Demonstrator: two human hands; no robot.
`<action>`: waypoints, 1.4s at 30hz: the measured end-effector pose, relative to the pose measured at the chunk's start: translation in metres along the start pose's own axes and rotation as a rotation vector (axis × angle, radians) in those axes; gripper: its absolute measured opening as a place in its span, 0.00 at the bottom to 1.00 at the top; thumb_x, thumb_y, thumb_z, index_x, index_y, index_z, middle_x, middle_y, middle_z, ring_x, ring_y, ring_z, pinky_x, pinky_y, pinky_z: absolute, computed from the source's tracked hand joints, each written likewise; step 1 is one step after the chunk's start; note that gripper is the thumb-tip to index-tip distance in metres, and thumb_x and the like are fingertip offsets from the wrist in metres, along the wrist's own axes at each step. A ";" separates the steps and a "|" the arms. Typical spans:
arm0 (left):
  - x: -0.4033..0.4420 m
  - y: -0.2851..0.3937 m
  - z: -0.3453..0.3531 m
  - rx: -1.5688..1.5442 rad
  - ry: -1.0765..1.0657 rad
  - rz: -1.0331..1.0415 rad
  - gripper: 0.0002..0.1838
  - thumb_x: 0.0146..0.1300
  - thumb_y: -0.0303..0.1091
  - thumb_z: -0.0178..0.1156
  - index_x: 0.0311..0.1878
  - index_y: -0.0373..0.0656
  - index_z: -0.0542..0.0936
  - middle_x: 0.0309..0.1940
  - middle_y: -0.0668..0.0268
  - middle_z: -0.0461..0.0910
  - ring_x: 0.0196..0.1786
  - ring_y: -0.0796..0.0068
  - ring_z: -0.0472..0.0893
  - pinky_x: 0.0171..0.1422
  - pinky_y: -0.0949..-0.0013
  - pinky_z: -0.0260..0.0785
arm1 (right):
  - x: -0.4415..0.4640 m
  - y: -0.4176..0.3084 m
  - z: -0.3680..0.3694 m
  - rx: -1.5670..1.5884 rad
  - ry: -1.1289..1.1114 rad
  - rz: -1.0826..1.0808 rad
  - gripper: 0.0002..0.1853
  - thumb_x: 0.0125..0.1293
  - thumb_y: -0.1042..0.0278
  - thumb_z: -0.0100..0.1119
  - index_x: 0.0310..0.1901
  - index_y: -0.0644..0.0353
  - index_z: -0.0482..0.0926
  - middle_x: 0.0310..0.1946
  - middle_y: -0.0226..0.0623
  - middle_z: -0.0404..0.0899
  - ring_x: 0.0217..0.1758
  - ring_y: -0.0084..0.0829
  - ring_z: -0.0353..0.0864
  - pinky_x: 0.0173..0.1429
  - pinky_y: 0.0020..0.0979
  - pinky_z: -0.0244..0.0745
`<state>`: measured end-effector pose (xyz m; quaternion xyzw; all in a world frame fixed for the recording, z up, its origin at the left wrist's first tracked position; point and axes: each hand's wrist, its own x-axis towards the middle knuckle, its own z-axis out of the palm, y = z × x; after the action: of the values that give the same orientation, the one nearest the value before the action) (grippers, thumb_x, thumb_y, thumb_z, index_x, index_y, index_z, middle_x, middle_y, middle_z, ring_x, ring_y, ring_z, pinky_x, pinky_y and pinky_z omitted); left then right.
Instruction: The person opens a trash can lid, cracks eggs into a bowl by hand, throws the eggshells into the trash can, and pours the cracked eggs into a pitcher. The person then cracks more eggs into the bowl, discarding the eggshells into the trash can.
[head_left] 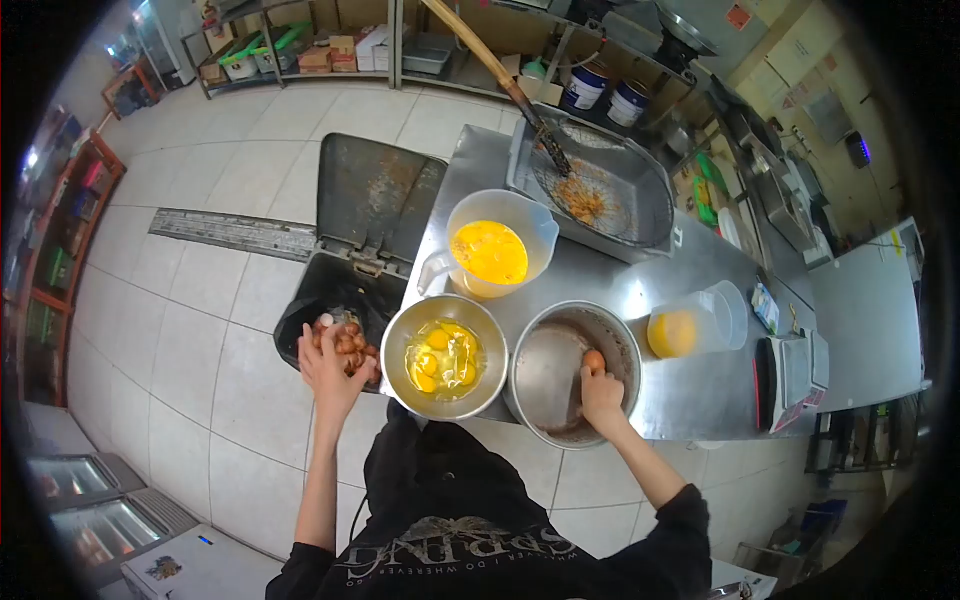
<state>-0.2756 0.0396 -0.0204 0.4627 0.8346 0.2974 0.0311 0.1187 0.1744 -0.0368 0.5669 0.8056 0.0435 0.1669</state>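
My right hand [602, 402] reaches into a deep metal pot [545, 365], its fingers closed on a brown egg [594, 360]. Left of the pot stands a steel bowl [393, 345] with several cracked eggs [440, 355] in it, yolks whole in clear white. Over the black bin [300, 290], my left hand [328, 372] has its fingers spread, just above a heap of broken brown eggshells [352, 345]. Behind the bowl a clear plastic jug [545, 235] holds orange-yellow beaten egg [489, 252].
On the steel table [475, 165] sits a grey tub [650, 215] with a mesh strainer and a long wooden-handled tool [480, 50]. A clear container [725, 315] with yellow contents lies right of the pot, near a scale [790, 375]. The bin's lid [375, 185] is raised.
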 end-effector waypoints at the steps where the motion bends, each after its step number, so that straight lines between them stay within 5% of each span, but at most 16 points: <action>1: 0.001 -0.012 0.009 -0.097 0.029 -0.011 0.38 0.44 0.38 0.72 0.61 0.51 0.68 0.68 0.41 0.52 0.70 0.37 0.51 0.71 0.43 0.45 | 0.003 -0.001 0.024 -0.149 0.054 0.025 0.28 0.43 0.62 0.73 0.46 0.59 0.72 0.35 0.43 0.79 0.45 0.44 0.80 0.45 0.40 0.78; 5: 0.009 -0.002 0.002 -0.241 0.099 -0.026 0.35 0.48 0.35 0.68 0.61 0.48 0.68 0.65 0.43 0.57 0.71 0.43 0.52 0.72 0.47 0.45 | 0.006 0.004 -0.001 -0.065 0.001 0.013 0.16 0.51 0.60 0.65 0.40 0.58 0.76 0.40 0.37 0.78 0.42 0.44 0.81 0.46 0.37 0.78; 9: 0.002 -0.005 -0.005 -0.320 0.143 -0.061 0.33 0.49 0.33 0.67 0.61 0.48 0.68 0.64 0.45 0.58 0.70 0.44 0.52 0.72 0.48 0.45 | 0.007 0.018 -0.054 0.981 -0.421 -0.055 0.20 0.55 0.69 0.54 0.52 0.58 0.72 0.50 0.45 0.75 0.42 0.44 0.79 0.46 0.38 0.75; 12: -0.006 -0.015 -0.004 -0.319 0.146 -0.126 0.32 0.50 0.33 0.67 0.61 0.48 0.68 0.63 0.47 0.58 0.70 0.47 0.54 0.71 0.50 0.47 | 0.010 -0.005 -0.070 1.826 -0.427 -0.025 0.20 0.58 0.70 0.54 0.54 0.59 0.70 0.51 0.45 0.74 0.45 0.41 0.77 0.49 0.38 0.74; 14: -0.006 -0.013 -0.002 -0.325 0.163 -0.115 0.31 0.50 0.32 0.66 0.60 0.46 0.69 0.61 0.50 0.62 0.69 0.50 0.57 0.71 0.52 0.48 | 0.010 -0.028 -0.098 2.069 -0.350 -0.049 0.20 0.60 0.70 0.53 0.55 0.59 0.69 0.51 0.45 0.73 0.48 0.39 0.75 0.51 0.38 0.72; 16: -0.002 -0.003 -0.005 -0.325 0.173 -0.091 0.29 0.51 0.31 0.65 0.59 0.45 0.69 0.60 0.54 0.65 0.68 0.52 0.59 0.70 0.53 0.49 | 0.007 -0.048 -0.124 1.973 -0.117 -0.148 0.20 0.62 0.70 0.53 0.57 0.60 0.68 0.52 0.45 0.72 0.50 0.38 0.74 0.53 0.37 0.71; 18: 0.000 0.018 -0.010 -0.343 0.213 -0.030 0.26 0.51 0.28 0.64 0.56 0.43 0.71 0.55 0.56 0.70 0.63 0.56 0.66 0.68 0.57 0.55 | 0.011 -0.064 -0.132 1.325 0.435 -0.473 0.20 0.62 0.74 0.55 0.56 0.61 0.68 0.54 0.47 0.69 0.55 0.42 0.71 0.58 0.38 0.68; 21: 0.003 0.034 -0.001 -0.653 0.093 0.002 0.24 0.50 0.26 0.63 0.53 0.44 0.73 0.54 0.56 0.70 0.62 0.57 0.66 0.68 0.59 0.55 | 0.022 -0.079 -0.114 0.854 0.564 -0.572 0.22 0.60 0.75 0.58 0.56 0.62 0.68 0.56 0.49 0.66 0.58 0.48 0.69 0.62 0.40 0.65; 26: 0.001 0.081 -0.004 -0.682 -0.027 0.056 0.19 0.52 0.24 0.61 0.50 0.42 0.77 0.49 0.59 0.75 0.55 0.59 0.74 0.62 0.60 0.63 | 0.021 -0.085 -0.125 0.835 0.449 -0.658 0.21 0.61 0.74 0.58 0.56 0.62 0.68 0.53 0.51 0.68 0.56 0.50 0.70 0.60 0.41 0.66; 29: 0.010 0.119 -0.024 -0.769 -0.217 0.213 0.20 0.55 0.25 0.63 0.53 0.43 0.77 0.48 0.59 0.75 0.51 0.62 0.77 0.57 0.63 0.69 | 0.015 -0.094 -0.158 1.217 0.261 -0.542 0.21 0.64 0.70 0.58 0.58 0.61 0.66 0.46 0.42 0.74 0.49 0.38 0.76 0.55 0.34 0.71; 31: 0.012 0.138 -0.033 -0.921 -0.375 0.222 0.23 0.54 0.26 0.65 0.55 0.44 0.77 0.46 0.58 0.76 0.47 0.68 0.79 0.50 0.68 0.74 | 0.017 -0.097 -0.162 1.733 -0.304 -0.401 0.22 0.66 0.66 0.57 0.60 0.62 0.66 0.45 0.40 0.76 0.50 0.31 0.76 0.54 0.31 0.71; 34: 0.013 0.138 -0.028 -0.933 -0.309 0.282 0.24 0.51 0.25 0.67 0.54 0.41 0.77 0.43 0.58 0.77 0.40 0.71 0.83 0.43 0.73 0.78 | 0.023 -0.095 -0.164 1.874 -0.536 -0.465 0.24 0.67 0.63 0.57 0.61 0.62 0.65 0.49 0.37 0.74 0.52 0.27 0.75 0.53 0.29 0.72; 35: 0.012 0.135 -0.026 -0.959 -0.303 0.260 0.24 0.51 0.24 0.67 0.54 0.40 0.77 0.43 0.58 0.78 0.39 0.69 0.84 0.43 0.73 0.79 | 0.024 -0.096 -0.162 1.874 -0.538 -0.468 0.24 0.67 0.63 0.57 0.61 0.62 0.65 0.49 0.37 0.74 0.52 0.27 0.75 0.53 0.29 0.72; 37: 0.013 0.128 -0.026 -0.942 -0.346 0.228 0.24 0.50 0.23 0.68 0.53 0.39 0.77 0.44 0.59 0.78 0.39 0.71 0.84 0.43 0.73 0.79 | 0.024 -0.098 -0.156 1.529 -0.155 -0.757 0.24 0.66 0.63 0.55 0.61 0.62 0.64 0.51 0.41 0.72 0.53 0.35 0.75 0.56 0.33 0.71; 42: 0.005 0.121 -0.013 -0.834 -0.376 0.136 0.22 0.48 0.21 0.68 0.50 0.37 0.78 0.43 0.59 0.79 0.37 0.73 0.84 0.41 0.73 0.79 | 0.024 -0.111 -0.158 1.095 0.027 -0.801 0.25 0.62 0.69 0.51 0.61 0.64 0.61 0.51 0.51 0.69 0.55 0.49 0.72 0.60 0.40 0.67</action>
<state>-0.1914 0.0858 0.0551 0.5101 0.5915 0.5199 0.3458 -0.0388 0.1758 0.0777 0.2270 0.8613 -0.4287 -0.1511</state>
